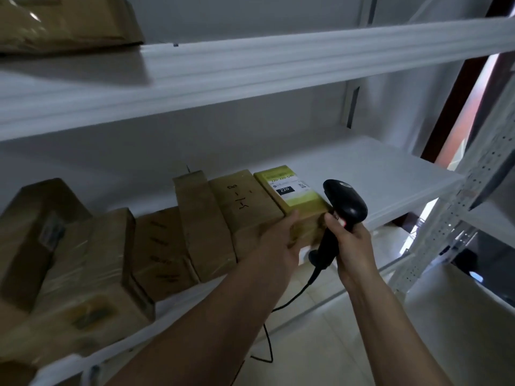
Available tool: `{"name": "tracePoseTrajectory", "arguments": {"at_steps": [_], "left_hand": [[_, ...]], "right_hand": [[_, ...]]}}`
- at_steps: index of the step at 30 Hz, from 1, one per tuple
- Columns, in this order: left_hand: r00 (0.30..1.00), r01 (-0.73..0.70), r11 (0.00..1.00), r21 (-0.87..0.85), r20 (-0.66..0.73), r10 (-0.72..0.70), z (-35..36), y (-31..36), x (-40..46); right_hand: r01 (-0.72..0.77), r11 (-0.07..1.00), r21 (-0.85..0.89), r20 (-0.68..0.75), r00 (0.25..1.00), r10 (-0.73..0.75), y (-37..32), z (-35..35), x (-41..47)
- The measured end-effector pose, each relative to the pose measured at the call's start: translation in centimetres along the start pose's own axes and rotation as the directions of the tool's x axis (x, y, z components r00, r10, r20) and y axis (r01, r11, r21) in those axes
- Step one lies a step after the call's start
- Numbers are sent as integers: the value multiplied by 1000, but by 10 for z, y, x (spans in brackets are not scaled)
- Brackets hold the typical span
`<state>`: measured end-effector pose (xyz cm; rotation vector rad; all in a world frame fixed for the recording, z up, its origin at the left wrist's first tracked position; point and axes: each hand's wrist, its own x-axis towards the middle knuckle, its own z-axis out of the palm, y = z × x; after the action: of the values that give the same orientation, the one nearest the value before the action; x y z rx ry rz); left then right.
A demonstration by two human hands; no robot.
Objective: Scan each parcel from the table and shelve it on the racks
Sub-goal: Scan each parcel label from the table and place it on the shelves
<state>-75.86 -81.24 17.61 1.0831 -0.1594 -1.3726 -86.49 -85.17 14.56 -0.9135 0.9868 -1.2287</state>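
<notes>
Two bare forearms reach toward a white rack shelf (376, 174). The left hand (281, 240) presses flat on the near end of a green-labelled parcel (289, 193), whose long axis runs away into the shelf. Just right, the right hand (352, 246) grips a black scanner (345, 204).

Right of the green-labelled box (292, 196), the middle shelf (376, 174) lies bare to the perforated upright (457, 218). Left of that box, cardboard parcels (200, 227) crowd the shelf edge to edge. The upper shelf (250, 71) overhangs it.
</notes>
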Motion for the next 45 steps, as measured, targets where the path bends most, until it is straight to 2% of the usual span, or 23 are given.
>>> {"name": "tracePoseTrajectory", "arguments": {"at_steps": [3, 5, 8, 12, 15, 18, 22, 27, 30, 34, 40, 45], "left_hand": [[996, 88, 995, 45, -30, -86, -18, 4, -6], [983, 168, 986, -13, -73, -168, -32, 13, -19], [985, 172, 985, 2, 14, -172, -59, 24, -49], [1000, 26, 982, 188, -2, -26, -119, 30, -98], [989, -139, 884, 447, 17, 147, -179, 33, -143], [971, -212, 787, 580, 37, 235, -247, 40, -186], [942, -192, 743, 641, -93, 323, -343, 53, -238], [875, -225, 775, 590, -228, 428, -451, 77, -307], [820, -244, 786, 568, -311, 480, -513, 86, -352], [737, -261, 814, 519, -438, 515, -585, 91, -421], [586, -297, 827, 477, -593, 552, -665, 99, -514], [498, -360, 840, 406, -678, 541, -711, 102, -554]], "right_hand": [[30, 999, 25, -69, 997, -29, 5, 3, -10], [55, 998, 13, -158, 986, -52, 8, 7, -24], [76, 996, -36, -188, 979, -82, 12, 14, -55], [30, 992, -119, 1, 1000, -30, 28, 37, -120], [11, 983, -181, 200, 979, 26, 42, 69, -175], [5, 969, -249, 405, 909, 99, 57, 109, -228], [8, 960, -279, 598, 784, 167, 79, 168, -296], [31, 938, -345, 753, 606, 257, 111, 246, -387], [46, 925, -378, 791, 535, 297, 139, 290, -440], [6, 911, -413, 793, 494, 357, 179, 342, -512], [-38, 903, -429, 855, 305, 419, 217, 397, -603], [8, 893, -450, 872, 220, 437, 239, 435, -647]]}}
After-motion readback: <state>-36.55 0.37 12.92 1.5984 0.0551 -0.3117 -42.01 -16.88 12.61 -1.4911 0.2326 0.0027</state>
